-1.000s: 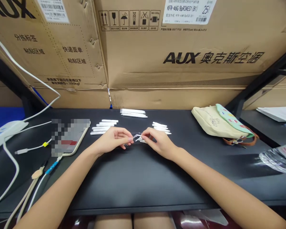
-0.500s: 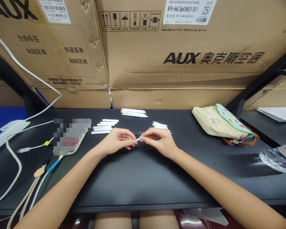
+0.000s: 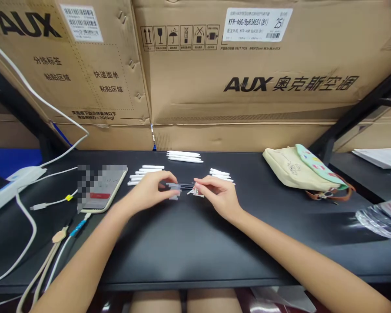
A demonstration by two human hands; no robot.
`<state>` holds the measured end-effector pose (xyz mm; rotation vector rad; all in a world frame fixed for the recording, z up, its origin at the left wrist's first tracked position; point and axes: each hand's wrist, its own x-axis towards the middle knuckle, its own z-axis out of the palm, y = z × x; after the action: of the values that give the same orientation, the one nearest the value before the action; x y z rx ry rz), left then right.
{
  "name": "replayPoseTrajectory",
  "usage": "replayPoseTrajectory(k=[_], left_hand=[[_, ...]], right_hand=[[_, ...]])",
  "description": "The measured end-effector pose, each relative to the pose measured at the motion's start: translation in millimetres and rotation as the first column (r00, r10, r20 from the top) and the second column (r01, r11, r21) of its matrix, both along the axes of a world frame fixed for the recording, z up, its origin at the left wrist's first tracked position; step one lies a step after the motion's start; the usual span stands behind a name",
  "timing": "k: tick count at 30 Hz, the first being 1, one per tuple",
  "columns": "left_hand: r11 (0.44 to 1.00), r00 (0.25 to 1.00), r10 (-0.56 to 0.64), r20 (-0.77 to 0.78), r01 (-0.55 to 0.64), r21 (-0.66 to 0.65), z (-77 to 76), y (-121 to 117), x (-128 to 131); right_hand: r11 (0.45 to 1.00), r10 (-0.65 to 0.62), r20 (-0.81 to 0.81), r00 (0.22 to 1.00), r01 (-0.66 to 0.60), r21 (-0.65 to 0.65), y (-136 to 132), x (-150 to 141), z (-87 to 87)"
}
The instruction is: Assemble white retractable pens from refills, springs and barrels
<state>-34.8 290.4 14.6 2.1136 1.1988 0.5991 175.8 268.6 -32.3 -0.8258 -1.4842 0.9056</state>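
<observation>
My left hand (image 3: 152, 190) is over the table with thumb and fingers apart, near a small group of translucent pieces (image 3: 174, 193) that it partly covers. My right hand (image 3: 222, 196) has its thumb and index finger close together above several small white pieces (image 3: 195, 192); what sits between the fingertips is too small to make out. Thin dark rods, like pen refills (image 3: 186, 186), lie between the two hands. White pen barrels (image 3: 151, 167) lie behind my left hand. Shorter white tubes (image 3: 220, 173) lie behind my right hand.
Several white pens (image 3: 184, 156) lie at the back before cardboard boxes (image 3: 195, 104). A phone (image 3: 106, 191), cables (image 3: 57, 237) and a power strip (image 3: 16, 184) are at left. To the right are a cream pouch (image 3: 289, 169) and a clear bottle (image 3: 378, 219).
My hands have moved apart; before, their fingertips met on a small white piece. The left hand has shifted left and opened. The small pieces and rods between them show more now.
</observation>
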Motion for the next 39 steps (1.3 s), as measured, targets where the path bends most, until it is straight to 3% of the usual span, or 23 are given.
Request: replayPoseTrajectory(k=[2, 3, 8, 11, 19, 21, 23, 26, 29, 32, 39], left_hand=[[0.970, 0.953, 0.149, -0.263, -0.089, 0.224, 2.8, 9.2, -21.8], [0.960, 0.918, 0.191, -0.347, -0.100, 0.263, 2.7, 13.4, -31.3], [0.955, 0.808, 0.258, -0.530, -0.131, 0.265, -3.0, 22.1, -48.6], [0.958, 0.806, 0.263, -0.531, -0.154, 0.242, -4.7, 20.2, -44.2], [0.945, 0.904, 0.277, -0.326, -0.196, 0.261, 2.7, 14.2, -42.4], [0.951, 0.935, 0.285, -0.213, -0.248, 0.184, 8.5, 11.4, -36.4], [0.966, 0.965, 0.259, -0.049, -0.258, 0.017, 12.5, 7.5, -24.8], [0.959, 0.946, 0.155, 0.284, -0.075, -0.274, 8.9, -0.2, 0.2], [0.860, 0.872, 0.101, 0.480, 0.166, -0.482, -4.6, -8.8, 24.8], [0.792, 0.824, 0.118, 0.554, 0.258, -0.553, -16.5, -15.8, 40.0], [0.778, 0.797, 0.139, 0.587, 0.279, -0.563, -19.4, -18.7, 44.7]], right_hand=[[0.999, -0.044, -0.040, 0.998, 0.043, -0.025, 2.6, 0.9, -1.9], [0.997, -0.065, -0.052, 0.997, 0.063, -0.037, 4.0, 1.5, -2.7], [0.987, -0.151, -0.053, 0.987, 0.148, -0.054, 7.6, 3.4, -3.1], [0.985, -0.168, -0.072, 0.983, 0.166, -0.038, 7.6, 3.4, -2.0], [0.978, -0.206, -0.079, 0.975, 0.209, 0.028, 8.2, 3.7, -2.4], [0.972, -0.223, -0.076, 0.972, 0.228, 0.057, 7.4, 3.1, -1.6], [0.964, -0.240, -0.086, 0.967, 0.248, 0.099, 6.4, 2.6, -0.9], [0.948, -0.256, -0.087, 0.963, 0.268, 0.172, 4.5, 2.3, -0.3], [0.937, -0.250, -0.088, 0.964, 0.264, 0.228, 1.7, 1.8, 0.3], [0.933, -0.245, -0.083, 0.966, 0.258, 0.249, -2.0, 0.6, 1.9], [0.935, -0.232, -0.015, 0.973, 0.227, 0.274, -6.0, -0.9, 5.1]])
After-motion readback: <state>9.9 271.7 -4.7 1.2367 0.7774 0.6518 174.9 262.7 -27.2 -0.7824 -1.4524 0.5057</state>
